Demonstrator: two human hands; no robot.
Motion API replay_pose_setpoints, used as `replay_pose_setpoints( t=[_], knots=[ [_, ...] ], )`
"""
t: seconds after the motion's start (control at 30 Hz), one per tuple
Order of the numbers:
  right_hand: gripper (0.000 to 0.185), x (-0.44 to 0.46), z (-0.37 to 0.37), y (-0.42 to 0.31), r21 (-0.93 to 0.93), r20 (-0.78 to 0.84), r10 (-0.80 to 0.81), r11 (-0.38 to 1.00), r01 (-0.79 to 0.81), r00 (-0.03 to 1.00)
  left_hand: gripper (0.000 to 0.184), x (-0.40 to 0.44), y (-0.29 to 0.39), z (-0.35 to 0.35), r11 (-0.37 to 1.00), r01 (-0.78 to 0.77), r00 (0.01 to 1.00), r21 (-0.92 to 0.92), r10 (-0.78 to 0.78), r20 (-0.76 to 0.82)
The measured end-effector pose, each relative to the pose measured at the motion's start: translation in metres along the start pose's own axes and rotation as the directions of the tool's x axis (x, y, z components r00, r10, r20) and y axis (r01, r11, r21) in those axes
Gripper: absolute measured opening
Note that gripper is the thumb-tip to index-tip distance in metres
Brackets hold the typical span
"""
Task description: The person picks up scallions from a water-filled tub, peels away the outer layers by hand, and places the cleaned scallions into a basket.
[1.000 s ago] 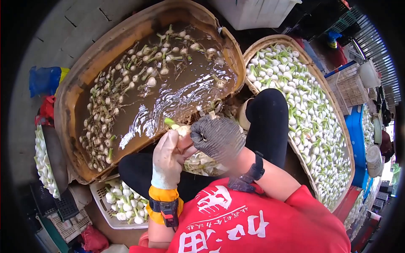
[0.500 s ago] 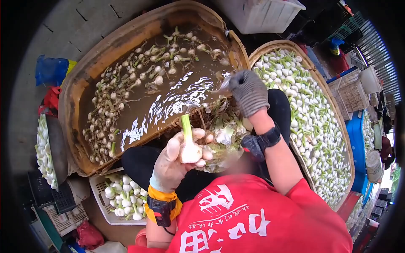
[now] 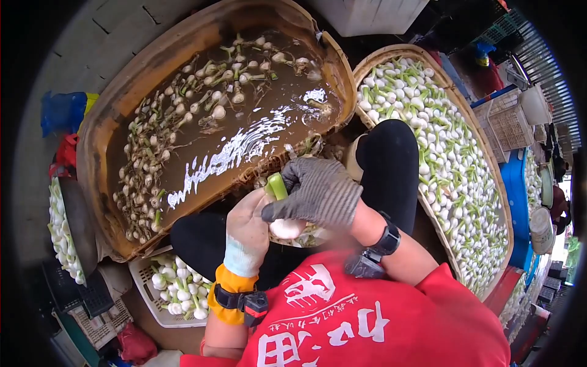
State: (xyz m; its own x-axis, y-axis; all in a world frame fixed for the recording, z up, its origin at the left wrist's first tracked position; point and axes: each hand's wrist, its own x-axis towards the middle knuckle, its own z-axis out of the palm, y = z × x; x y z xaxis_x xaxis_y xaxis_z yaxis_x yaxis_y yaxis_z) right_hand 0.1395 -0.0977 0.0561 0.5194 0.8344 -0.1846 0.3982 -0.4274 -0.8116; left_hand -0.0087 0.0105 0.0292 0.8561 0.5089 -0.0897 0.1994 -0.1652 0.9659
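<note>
My left hand, in a pale glove, holds a garlic bulb in front of my body. Its cut green stem points up between the two hands. My right hand, in a grey knit glove, is closed over the bulb's side, with the thumb across it and the fingers curled by the stem. That glove hides part of the bulb. Beyond the hands, a large tub of brown water holds unpeeled garlic with stems and roots.
To my right stands a big tub heaped with white peeled garlic. A white crate of cleaned bulbs sits by my left knee. My bent right leg rises between the tubs. Another white bin stands at the back.
My right hand has come back from the tub's edge, without the blurred pale scrap it had there, and closed on the garlic bulb. The bulb sits slightly lower and further right.
</note>
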Motion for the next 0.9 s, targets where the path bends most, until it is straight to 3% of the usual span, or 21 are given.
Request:
replay_pose_setpoints(
  t=[0.03, 0.07, 0.13, 0.17, 0.2, 0.27, 0.3, 0.33, 0.37, 0.4, 0.43, 0.47, 0.53, 0.6, 0.63, 0.67, 0.7, 0.8, 0.83, 0.87, 0.9],
  knots=[
    [0.052, 0.002, 0.003, 0.0, -0.072, -0.017, -0.017, 0.997, 0.015, 1.0, 0.025, 0.004, -0.009, 0.004, 0.99, 0.071, 0.995, -0.119, -0.078, -0.056],
    [0.057, 0.002, 0.004, 0.001, -0.143, -0.032, -0.033, 0.989, 0.028, 0.999, 0.025, 0.005, -0.013, 0.004, 0.99, 0.074, 0.995, -0.12, -0.081, -0.052],
    [0.045, 0.003, 0.01, 0.02, -0.102, -0.055, -0.119, 0.988, 0.113, 0.991, 0.025, 0.006, -0.017, 0.001, 1.0, 0.001, 0.986, -0.015, -0.004, -0.165],
    [0.037, 0.002, 0.008, 0.027, 0.198, -0.043, -0.11, 0.973, 0.116, 0.993, 0.029, 0.009, -0.008, -0.002, 0.989, 0.104, 0.974, -0.103, -0.122, -0.189],
    [0.03, 0.001, 0.005, 0.033, 0.479, -0.03, -0.103, 0.871, 0.105, 0.994, 0.035, 0.013, -0.017, -0.011, 0.983, 0.092, 0.968, -0.156, -0.125, -0.218],
    [0.019, -0.004, -0.01, 0.038, 0.406, -0.253, -0.046, 0.902, 0.149, 0.966, 0.046, 0.02, -0.017, -0.022, 0.84, 0.018, 0.95, -0.542, -0.184, -0.253],
    [0.018, -0.005, -0.02, 0.045, 0.258, -0.478, -0.071, 0.942, 0.217, 0.875, 0.043, 0.018, -0.015, -0.036, 0.877, 0.01, 0.983, -0.481, -0.097, -0.157],
    [0.014, -0.003, -0.028, 0.04, 0.2, -0.439, -0.038, 0.97, 0.139, 0.898, 0.043, 0.016, -0.017, -0.042, 0.878, 0.008, 0.984, -0.479, -0.092, -0.154],
    [0.016, -0.003, -0.049, 0.061, -0.031, -0.792, -0.092, 0.993, 0.111, 0.603, 0.04, 0.015, -0.019, -0.047, 0.969, 0.082, 0.994, -0.232, -0.097, -0.054],
    [0.019, -0.003, -0.065, 0.077, -0.25, -0.862, -0.251, 0.966, 0.063, 0.44, 0.039, 0.016, -0.019, -0.049, 0.992, 0.121, 0.992, 0.041, -0.122, 0.042],
    [0.02, -0.002, -0.075, 0.078, -0.162, -0.918, -0.168, 0.986, 0.048, 0.359, 0.038, 0.02, -0.015, -0.048, 0.961, 0.266, 0.926, -0.073, -0.234, 0.297],
    [0.02, -0.004, -0.081, 0.077, -0.098, -0.935, -0.08, 0.995, -0.035, 0.345, 0.041, 0.024, 0.001, -0.039, 0.927, -0.038, 0.944, 0.374, -0.09, 0.318],
    [0.016, -0.004, -0.084, 0.072, -0.003, -0.901, 0.003, 1.0, -0.012, 0.434, 0.043, 0.036, -0.026, -0.027, 0.855, -0.26, 0.909, 0.449, 0.059, 0.413],
    [0.019, 0.005, -0.075, 0.083, -0.009, -0.799, -0.116, 0.983, 0.181, 0.59, 0.039, 0.054, -0.025, -0.023, 0.835, -0.259, 0.886, 0.485, 0.005, 0.464],
    [0.018, 0.012, -0.07, 0.087, -0.009, -0.733, -0.157, 0.975, 0.222, 0.662, 0.041, 0.069, -0.015, -0.015, 0.962, 0.072, 0.895, 0.264, -0.179, 0.408],
    [0.018, 0.019, -0.063, 0.091, -0.002, -0.657, -0.2, 0.964, 0.264, 0.727, 0.042, 0.085, -0.01, -0.008, 0.916, 0.402, 0.839, 0.009, -0.373, 0.396],
    [0.02, 0.029, -0.054, 0.097, 0.051, -0.631, -0.191, 0.957, 0.286, 0.752, 0.042, 0.102, -0.015, -0.004, 0.969, 0.248, 0.896, -0.023, -0.22, 0.386],
    [0.024, 0.053, -0.027, 0.104, 0.183, -0.565, -0.201, 0.915, 0.36, 0.8, 0.042, 0.165, -0.011, 0.022, 0.942, 0.315, 0.888, -0.112, -0.251, 0.386],
    [0.024, 0.058, -0.021, 0.104, 0.193, -0.576, -0.184, 0.916, 0.352, 0.796, 0.044, 0.189, -0.022, 0.024, 0.994, 0.1, 0.886, 0.054, -0.114, 0.45],
    [0.026, 0.061, -0.016, 0.104, 0.207, -0.535, -0.217, 0.903, 0.376, 0.816, 0.047, 0.215, -0.059, 0.038, 0.994, 0.108, 0.883, 0.019, -0.105, 0.458],
    [0.027, 0.064, -0.015, 0.106, 0.223, -0.492, -0.25, 0.89, 0.398, 0.834, 0.05, 0.24, -0.075, 0.046, 0.977, -0.073, 0.86, 0.198, -0.039, 0.509]
  ],
)
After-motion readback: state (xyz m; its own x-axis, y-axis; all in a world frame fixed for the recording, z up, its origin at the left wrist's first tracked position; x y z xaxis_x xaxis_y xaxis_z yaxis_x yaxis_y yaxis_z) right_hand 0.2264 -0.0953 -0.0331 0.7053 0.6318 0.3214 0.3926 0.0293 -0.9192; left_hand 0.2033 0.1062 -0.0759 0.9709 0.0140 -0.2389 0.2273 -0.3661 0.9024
